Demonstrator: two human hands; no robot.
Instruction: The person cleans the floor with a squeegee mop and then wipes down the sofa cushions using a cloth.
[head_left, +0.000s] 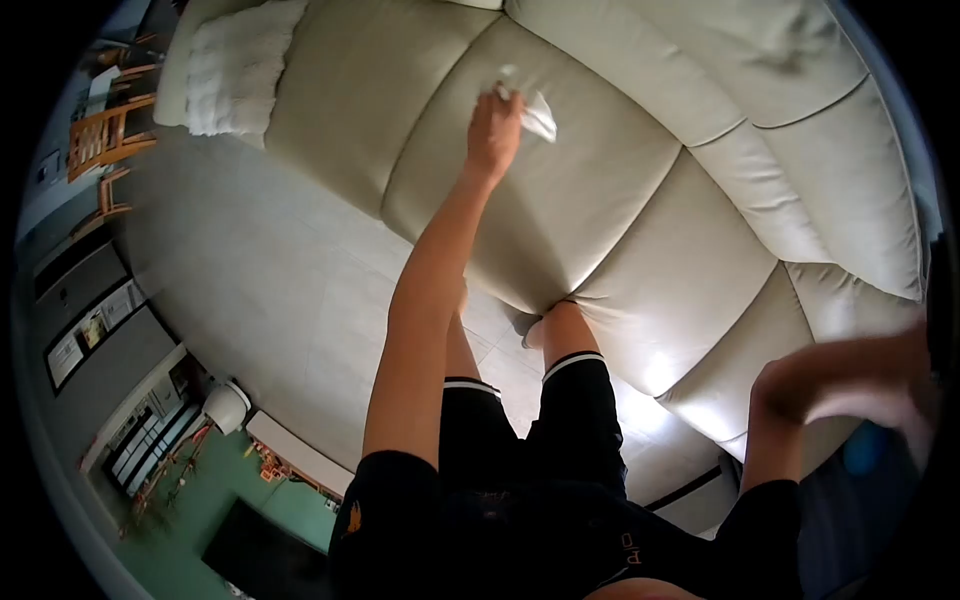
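The left hand [495,125] reaches far forward over the beige leather sofa [610,150], its fingers closed on a white cloth [541,117]. The cloth is over the far part of one seat cushion, its loose end spreading out to the right of the fingers. Seams bound that cushion on the left and right, and the hand is between them, well in from the front edge, with bare leather on both sides (the wider stretch is to the right). The left forearm [430,260] crosses above the sofa's front edge.

The right arm is bent off to the right. The right hand [912,415] is blurred at the dark rim of the view, so I cannot tell whether it is open, closed or gripping anything; a blue round object [865,449] shows near it.

The right knee [567,322] is right at the sofa's front edge, where it seems to touch the leather. To the left of the legs, the grey tiled floor [270,240] opens out along the sofa front. A fluffy white throw [240,70] covers part of the sofa's far left end, and wooden chairs [105,140] stand beyond the floor on the far left.
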